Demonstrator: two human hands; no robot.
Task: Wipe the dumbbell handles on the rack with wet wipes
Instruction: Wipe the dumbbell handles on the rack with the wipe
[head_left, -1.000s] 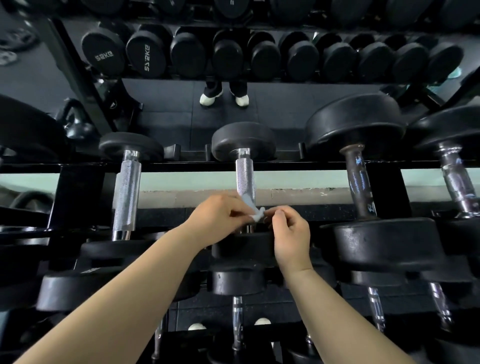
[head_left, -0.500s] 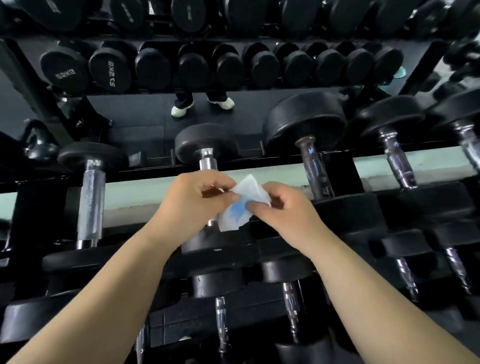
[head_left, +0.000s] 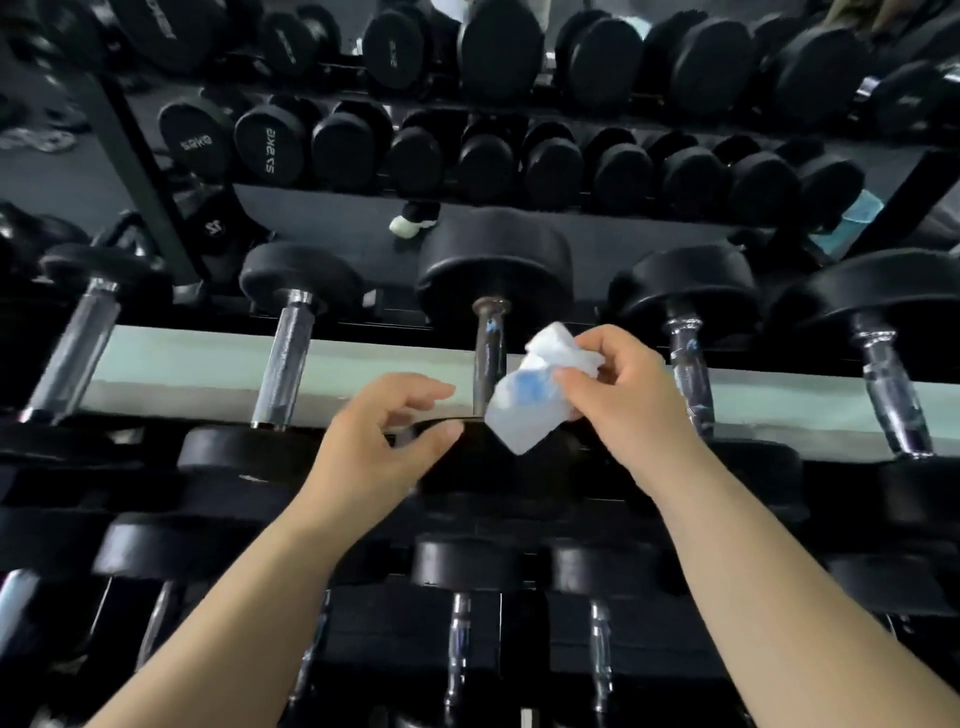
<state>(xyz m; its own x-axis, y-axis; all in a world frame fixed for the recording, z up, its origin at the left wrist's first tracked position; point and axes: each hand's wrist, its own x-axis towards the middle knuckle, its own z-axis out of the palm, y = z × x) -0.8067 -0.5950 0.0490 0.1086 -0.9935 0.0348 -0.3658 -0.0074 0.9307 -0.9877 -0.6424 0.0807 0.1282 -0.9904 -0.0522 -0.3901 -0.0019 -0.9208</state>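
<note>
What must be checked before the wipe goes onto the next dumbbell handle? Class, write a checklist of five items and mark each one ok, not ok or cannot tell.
1. Wipe in hand: the right hand pinches the wet wipe in a firm grip. Ok.
2. Wipe spread to wrap a handle: it is bunched at the top and hangs loose below. Not ok.
3. Wipe on the middle handle: it hangs just right of the handle, and contact is unclear. Cannot tell.
4. Left hand free to help: its fingers are relaxed and hold nothing. Ok.
5. Wipe wet enough: cannot tell.
</note>
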